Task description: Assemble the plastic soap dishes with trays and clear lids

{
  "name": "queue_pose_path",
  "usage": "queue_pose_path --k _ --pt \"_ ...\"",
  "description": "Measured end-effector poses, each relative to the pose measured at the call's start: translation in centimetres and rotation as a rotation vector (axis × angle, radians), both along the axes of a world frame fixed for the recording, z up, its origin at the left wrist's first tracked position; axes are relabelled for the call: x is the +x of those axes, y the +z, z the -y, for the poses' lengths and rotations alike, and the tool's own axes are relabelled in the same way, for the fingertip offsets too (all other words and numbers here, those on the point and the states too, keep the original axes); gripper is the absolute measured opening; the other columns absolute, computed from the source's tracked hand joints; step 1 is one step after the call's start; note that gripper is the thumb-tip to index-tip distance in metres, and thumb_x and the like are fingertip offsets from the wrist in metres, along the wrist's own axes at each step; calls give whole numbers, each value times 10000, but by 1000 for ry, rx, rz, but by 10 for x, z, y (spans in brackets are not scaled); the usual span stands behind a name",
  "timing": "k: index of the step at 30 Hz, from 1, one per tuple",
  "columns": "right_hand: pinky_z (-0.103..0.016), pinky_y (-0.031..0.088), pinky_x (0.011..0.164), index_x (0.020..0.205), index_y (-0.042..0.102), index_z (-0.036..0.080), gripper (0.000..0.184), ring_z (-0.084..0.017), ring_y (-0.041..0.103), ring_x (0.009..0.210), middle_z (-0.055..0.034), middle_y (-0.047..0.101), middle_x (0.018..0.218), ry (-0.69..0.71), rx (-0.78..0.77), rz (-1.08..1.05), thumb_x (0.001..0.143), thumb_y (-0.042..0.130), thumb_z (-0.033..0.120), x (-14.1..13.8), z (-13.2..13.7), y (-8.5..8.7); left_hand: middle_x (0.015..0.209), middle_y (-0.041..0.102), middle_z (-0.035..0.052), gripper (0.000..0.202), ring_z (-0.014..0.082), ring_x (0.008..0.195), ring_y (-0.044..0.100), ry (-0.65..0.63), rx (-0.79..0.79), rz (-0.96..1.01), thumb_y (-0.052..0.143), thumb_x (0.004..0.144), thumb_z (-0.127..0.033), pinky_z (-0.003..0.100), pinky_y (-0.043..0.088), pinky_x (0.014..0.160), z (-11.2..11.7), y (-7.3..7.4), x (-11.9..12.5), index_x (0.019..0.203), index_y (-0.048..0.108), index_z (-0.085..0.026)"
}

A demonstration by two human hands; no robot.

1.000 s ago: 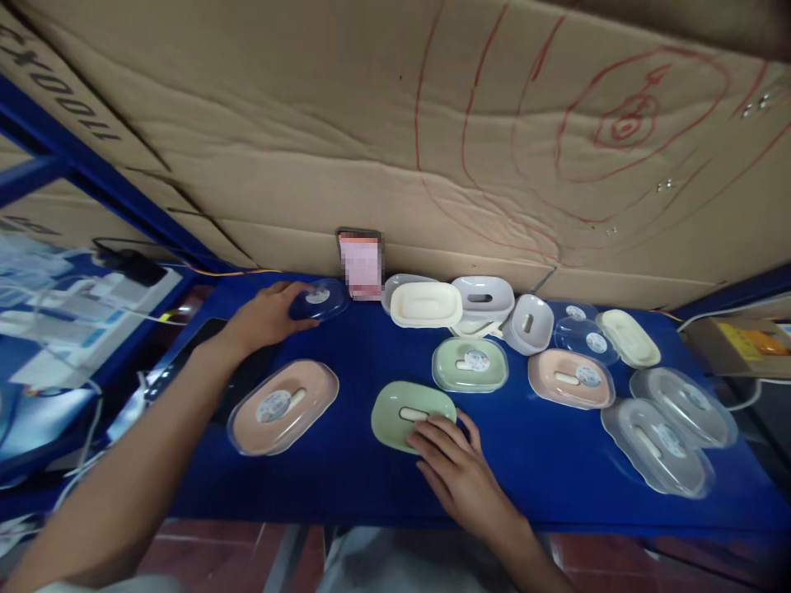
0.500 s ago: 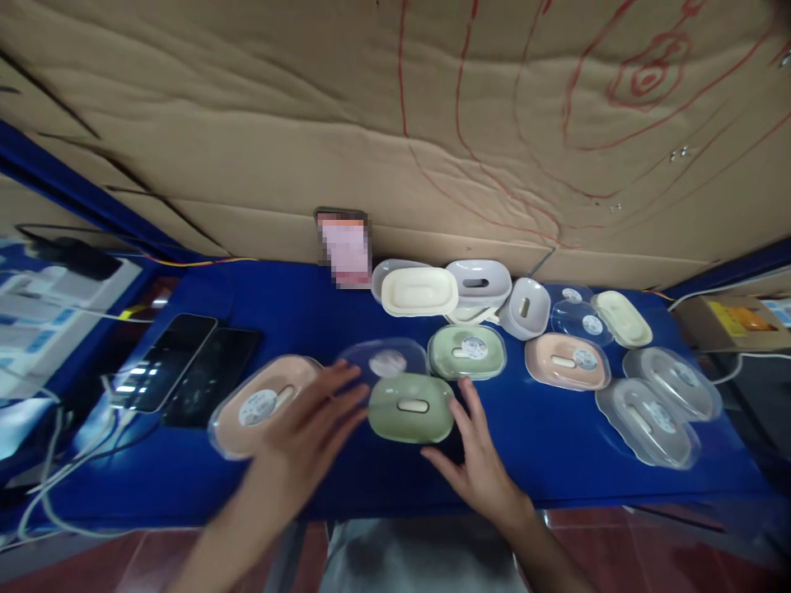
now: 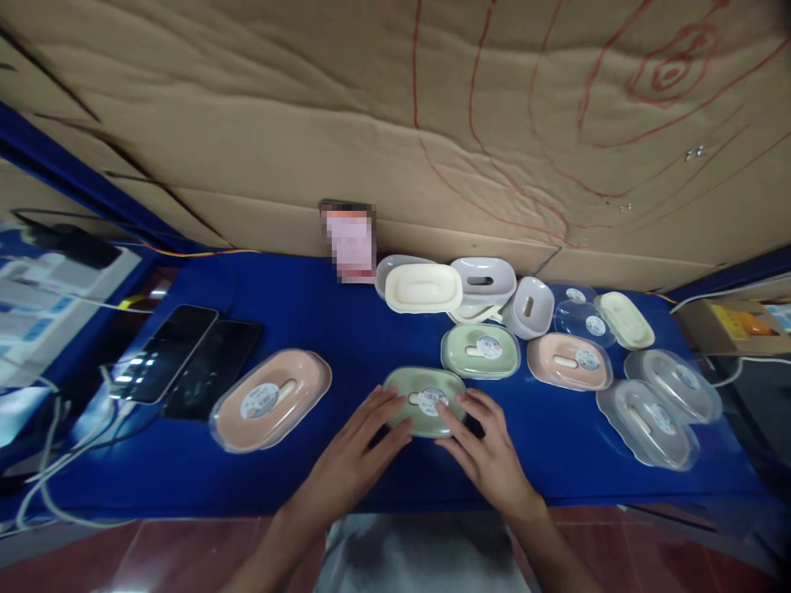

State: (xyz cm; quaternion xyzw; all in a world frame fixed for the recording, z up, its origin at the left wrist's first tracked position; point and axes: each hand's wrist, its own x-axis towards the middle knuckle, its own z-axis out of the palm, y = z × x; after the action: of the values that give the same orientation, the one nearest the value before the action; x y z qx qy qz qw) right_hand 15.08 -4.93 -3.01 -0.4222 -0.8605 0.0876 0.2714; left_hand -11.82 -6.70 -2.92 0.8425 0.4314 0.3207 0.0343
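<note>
Lower centre of frame: my left hand [image 3: 352,453] and right hand [image 3: 491,453] flanked a green dish [image 3: 423,422], which lay flat on the blue table [image 3: 549,445]. A clear lid [image 3: 425,379] covered it, round label [image 3: 431,401] uppermost; whether it sat fully home, I could not tell. Fingers of both hands were slightly spread, tips touching the lidded dish at either side. Pinching the rim or merely resting, I could not tell. Two overlapping grey dishes [image 3: 648,422] lay at right of frame, lidded. Left of centre, a lidded peach dish [image 3: 272,401] lay aslant, well apart from my fingers; beyond its left end, two dark phones [image 3: 164,354] lay side by side. Just past my right hand came a second lidded green dish [image 3: 480,352], then another peach one to its right. Farther back: a cream tray [image 3: 423,288], lilac dishes [image 3: 483,277], loose clear lids [image 3: 578,319]. A pink-screened phone [image 3: 352,243] leaned at the cardboard wall [image 3: 278,132], red lines across its upper right.
</note>
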Motion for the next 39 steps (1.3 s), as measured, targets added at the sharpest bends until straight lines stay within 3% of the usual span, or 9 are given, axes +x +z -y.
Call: queue_pose_path --k 6,11,14,18,30,32,35,37,39 --pt "-562 573 1128 1608 490 362 661 -325 542 1401 -116 625 1247 -15 46 -26 999 731 271 2 2 -4 1409 691 84 282 277 1449 577 -32 -66 32 634 1023 -138 522 564 1163 -4 -6 1 1289 658 -228" --pt "-495 630 1062 1612 478 358 655 -331 546 1453 -118 603 1202 -33 31 -51 1006 721 300 5 3 -10 1395 700 95 367 258 1427 594 -64 -51 -27 599 1029 -99 528 534 1191 -7 1 3 1376 621 -217" --pt "-517 603 1096 1637 432 365 707 -356 516 1494 -147 590 1389 -21 24 -29 1001 731 294 7 3 -10 1461 663 112 441 278 1472 550 -54 -42 -62 621 1017 -97 517 537 1189 -7 3 5 1442 597 -214" --pt "-533 538 1165 1711 260 306 785 -353 336 1603 -177 427 1676 81 -11 55 1040 664 249 8 -2 -4 1612 540 121 522 311 1582 402 -62 -47 -102 586 982 -7 512 544 1175 -8 3 4 1455 599 -228" --pt "-500 555 1165 1694 329 292 725 -340 358 1598 -120 465 1669 115 59 157 1047 652 238 15 -3 -1 1590 569 111 521 272 1572 426 -65 -28 -130 468 979 19 506 513 1205 -5 11 8 1422 597 -223" --pt "-543 561 1145 1690 339 316 716 -362 399 1571 -123 482 1650 82 60 180 1048 651 263 13 -1 1 1587 567 120 507 288 1531 484 25 -4 -134 522 980 -13 547 480 1224 2 22 -4 1428 598 -238" --pt "-590 587 1064 1668 388 358 687 -382 552 1419 -145 569 1521 -42 91 185 1040 661 302 6 8 -1 1486 634 135 394 367 1385 606 377 51 -114 679 960 -131 633 469 1177 20 37 -33 1332 664 -259" --pt "-571 606 997 1658 407 368 670 -360 630 1272 -149 615 1383 -127 96 165 1038 656 314 -4 16 -4 1381 693 132 304 392 1234 684 588 31 -157 727 954 -218 644 498 1095 28 41 -53 1254 700 -255" --pt "-540 609 971 1668 390 361 675 -334 655 1183 -139 636 1289 -166 64 145 1043 645 323 -20 21 -3 1320 727 119 243 391 1151 715 688 10 -200 715 967 -250 619 518 1037 28 38 -65 1210 717 -255"
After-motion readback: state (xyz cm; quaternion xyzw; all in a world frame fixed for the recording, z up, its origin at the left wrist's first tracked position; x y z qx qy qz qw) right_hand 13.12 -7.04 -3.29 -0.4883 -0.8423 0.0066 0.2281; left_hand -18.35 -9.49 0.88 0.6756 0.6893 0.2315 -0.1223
